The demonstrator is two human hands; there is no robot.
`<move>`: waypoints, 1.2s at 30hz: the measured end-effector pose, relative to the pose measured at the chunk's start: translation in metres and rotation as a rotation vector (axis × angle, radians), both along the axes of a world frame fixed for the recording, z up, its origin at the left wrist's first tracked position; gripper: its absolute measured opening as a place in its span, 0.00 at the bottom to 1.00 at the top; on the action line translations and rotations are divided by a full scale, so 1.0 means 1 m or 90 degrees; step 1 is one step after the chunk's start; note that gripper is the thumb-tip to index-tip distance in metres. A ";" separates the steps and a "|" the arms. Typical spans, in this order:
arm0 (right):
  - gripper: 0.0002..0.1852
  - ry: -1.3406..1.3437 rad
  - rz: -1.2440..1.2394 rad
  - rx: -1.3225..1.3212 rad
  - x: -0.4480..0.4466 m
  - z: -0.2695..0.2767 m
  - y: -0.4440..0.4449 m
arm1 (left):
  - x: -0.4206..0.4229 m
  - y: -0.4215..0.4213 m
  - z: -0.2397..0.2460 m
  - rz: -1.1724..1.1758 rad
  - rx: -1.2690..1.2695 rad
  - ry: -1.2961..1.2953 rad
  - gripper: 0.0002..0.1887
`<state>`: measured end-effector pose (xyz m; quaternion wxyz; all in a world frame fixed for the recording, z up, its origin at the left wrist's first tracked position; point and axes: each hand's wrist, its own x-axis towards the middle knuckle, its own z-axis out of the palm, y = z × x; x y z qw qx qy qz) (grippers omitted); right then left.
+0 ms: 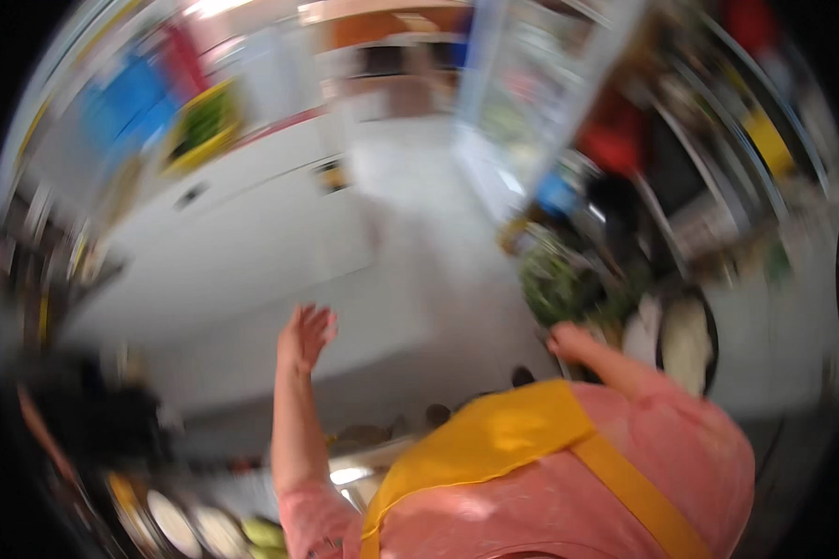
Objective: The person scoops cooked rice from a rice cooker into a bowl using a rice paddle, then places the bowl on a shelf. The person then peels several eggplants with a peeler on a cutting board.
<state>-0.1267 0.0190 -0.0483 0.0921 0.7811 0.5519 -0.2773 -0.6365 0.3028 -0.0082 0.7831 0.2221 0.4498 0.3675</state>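
My left hand [310,337] is raised over the grey floor [405,293], with its fingers somewhat apart and nothing in it. At the right, my right hand [568,340] is low beside a heap of leafy greens [556,279]. Its fingers look curled, but blur hides whether they grip anything or touch the leaves. Close to my right forearm stands a dark round container with pale contents [685,342]. My yellow apron [489,440] fills the lower middle of the view.
A white cabinet or chest [252,237] stands ahead on the left, bearing a yellow crate of greens [203,126]. A glass-doored cooler [531,98] and shelves [727,140] line the right. Another person in dark clothes [91,412] is at lower left, near several pale round items [175,520].
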 end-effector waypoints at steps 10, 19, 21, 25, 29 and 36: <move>0.29 -0.094 -0.669 0.196 0.248 -0.060 -0.029 | 0.266 -0.220 -0.056 -0.360 -0.137 0.207 0.27; 0.29 -0.169 -0.714 0.422 0.501 -0.100 0.011 | 0.344 -0.170 -0.017 -0.301 -0.194 0.418 0.26; 0.28 -0.133 -0.671 0.475 0.524 -0.115 0.025 | 0.357 -0.162 -0.008 -0.281 -0.200 0.449 0.26; 0.27 -0.108 -0.693 0.407 0.546 -0.140 0.027 | 0.378 -0.152 0.007 -0.252 -0.206 0.489 0.26; 0.27 -0.068 -0.702 0.377 0.558 -0.148 0.009 | 0.391 -0.150 0.020 -0.229 -0.208 0.510 0.26; 0.25 -0.051 -0.704 0.407 0.551 -0.152 0.023 | 0.391 -0.156 0.033 -0.207 -0.198 0.517 0.25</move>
